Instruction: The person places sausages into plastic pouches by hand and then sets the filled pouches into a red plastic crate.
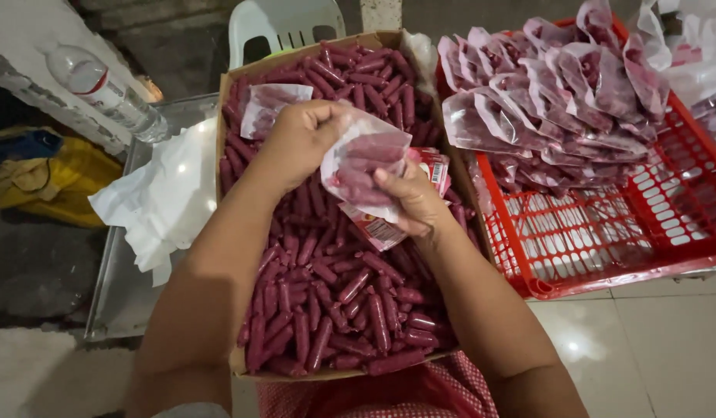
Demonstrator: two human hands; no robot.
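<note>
Bag (363,166) of sausages is pinched between both raised hands, left hand (300,139) gripping its top, right hand (412,203) cupping its underside over the box (232,77).

Both bare forearms rise from the bottom edge of the view and converge toward the middle. The left forearm comes up from the lower left, its wrist bent inward. The left hand (296,139) is curled, back toward the camera, fingers folded in and pinched together at its right side. The right forearm slants up from the lower right. The right hand (412,203) sits just below and right of the left, thumb raised, fingers closed.
</note>
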